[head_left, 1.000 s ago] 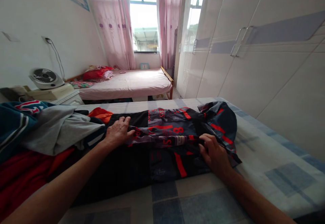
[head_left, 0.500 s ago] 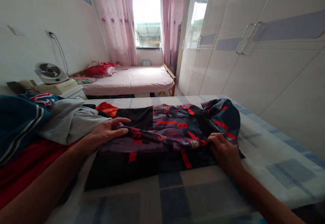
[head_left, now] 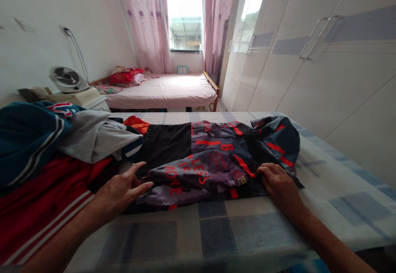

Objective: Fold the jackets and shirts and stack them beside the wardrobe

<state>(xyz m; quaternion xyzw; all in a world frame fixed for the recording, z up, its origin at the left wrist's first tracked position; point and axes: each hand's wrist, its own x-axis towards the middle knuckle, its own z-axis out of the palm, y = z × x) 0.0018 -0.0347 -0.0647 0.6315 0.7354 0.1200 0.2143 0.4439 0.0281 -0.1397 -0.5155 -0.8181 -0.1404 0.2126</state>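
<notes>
A dark hooded jacket [head_left: 210, 157] with purple-grey panels and red lettering lies across the bed, its hood at the right end. Its near side is folded inward, showing "LESS IS MORE" along the fold. My left hand [head_left: 122, 186] is at the jacket's left end, thumb and forefinger spread apart beside the cloth, pinching nothing that I can see. At the near right, by the shoulder, my right hand [head_left: 276, 182] has its fingers curled on the jacket; the fingertips are partly hidden.
Piled clothes lie at the left: a teal garment [head_left: 27, 141], a grey one [head_left: 93, 136] and a red striped one [head_left: 46, 207]. A blue-and-white checked sheet [head_left: 247, 227] covers the bed. Behind are a second bed [head_left: 163, 91], a fan [head_left: 68, 79] and a white wardrobe [head_left: 278, 74].
The jacket's near part has been turned inward, and its lettering now shows wider. My left hand has moved down toward me and its fingers have come off the cloth. The right hand stays put.
</notes>
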